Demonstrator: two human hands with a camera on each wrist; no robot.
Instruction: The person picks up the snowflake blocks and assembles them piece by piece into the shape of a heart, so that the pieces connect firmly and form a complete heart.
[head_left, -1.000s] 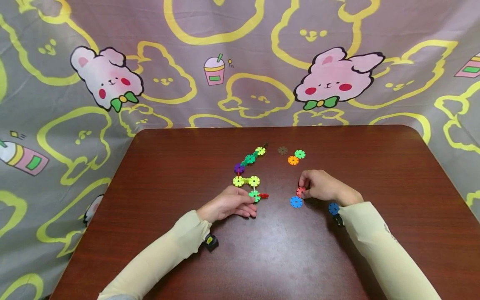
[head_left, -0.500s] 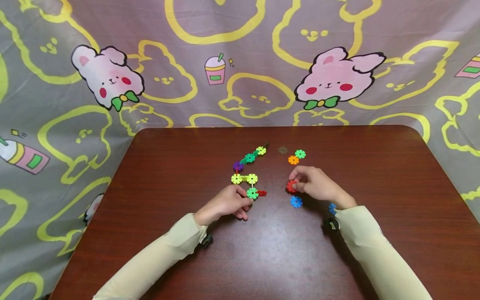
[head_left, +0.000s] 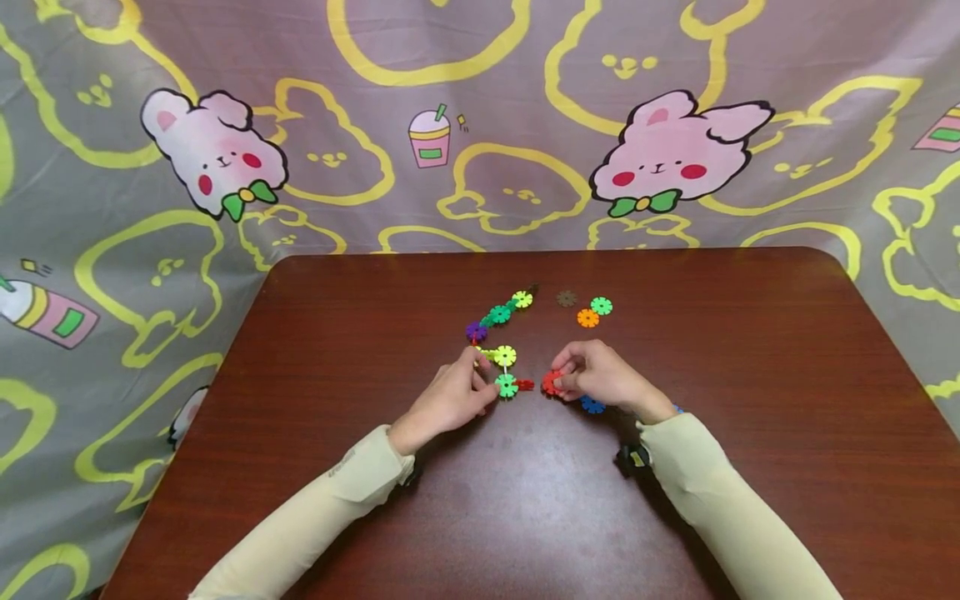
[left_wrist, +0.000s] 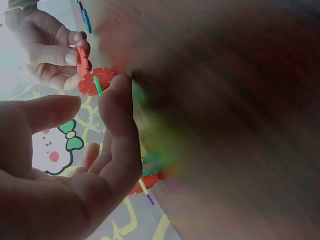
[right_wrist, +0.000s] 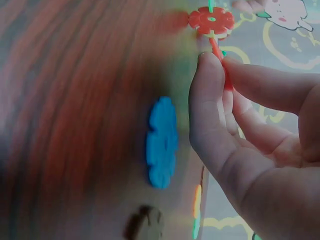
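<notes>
My right hand (head_left: 603, 377) pinches a red notched disc (head_left: 552, 383) between thumb and fingers. In the right wrist view that disc (right_wrist: 217, 49) shows edge-on. Just left of it lies a chain of joined discs, ending in an upright red disc (head_left: 526, 385) slotted to a green disc (head_left: 507, 386). A small gap separates the two red discs in the head view. My left hand (head_left: 450, 392) is beside the green disc, fingers bent loosely and thumb apart from the index finger (left_wrist: 120, 102). It covers part of a yellow disc; another yellow disc (head_left: 506, 356) stays visible.
Loose discs lie to the right: a blue one (head_left: 592, 405) partly under the right hand, then orange (head_left: 588, 317), green (head_left: 602, 306) and brown (head_left: 566, 297) farther back. The chain runs back through a purple disc (head_left: 476, 331). A patterned cloth (head_left: 517, 125) hangs behind the table.
My right hand picked up the red disc from near the blue one and carried it left toward the chain. My left hand loosened from the green disc and shifted slightly left.
</notes>
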